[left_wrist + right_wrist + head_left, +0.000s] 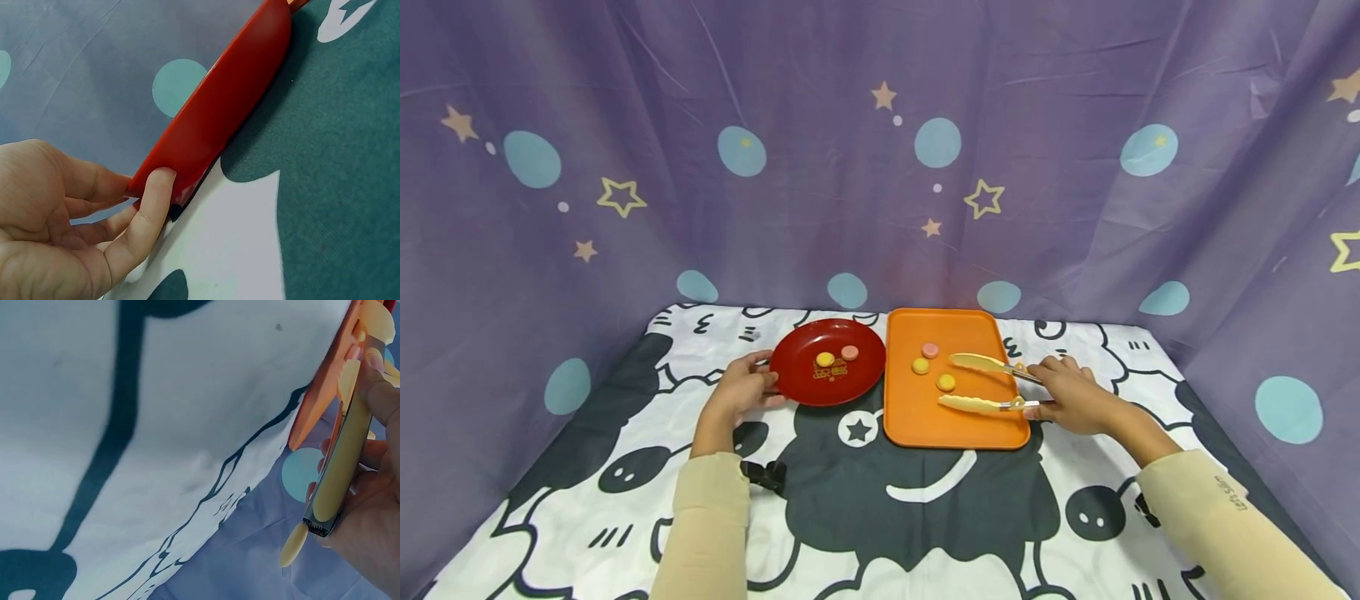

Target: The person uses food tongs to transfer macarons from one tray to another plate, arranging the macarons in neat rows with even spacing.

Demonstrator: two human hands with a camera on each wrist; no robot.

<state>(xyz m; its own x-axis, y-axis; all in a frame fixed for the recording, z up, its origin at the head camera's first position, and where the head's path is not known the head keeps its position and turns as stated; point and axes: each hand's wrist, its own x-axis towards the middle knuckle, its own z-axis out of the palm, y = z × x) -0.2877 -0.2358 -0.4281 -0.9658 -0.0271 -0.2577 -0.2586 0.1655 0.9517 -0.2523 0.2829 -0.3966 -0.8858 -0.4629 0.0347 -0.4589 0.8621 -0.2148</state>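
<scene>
My left hand holds the rim of a round red plate with gold lettering; its thumb lies against the plate's outer wall in the left wrist view. On the plate lie a yellow round piece and a pink one, both small like macarons. With my right hand I grip tongs that have cream tips. Their arms are spread over an orange tray, on either side of a yellow piece. Another yellow piece and a pink piece lie farther left on the tray.
The plate and tray stand side by side near the back of a table covered by a black-and-white cartoon cloth. A purple curtain with stars and dots hangs behind. A small black object shows beside my left wrist.
</scene>
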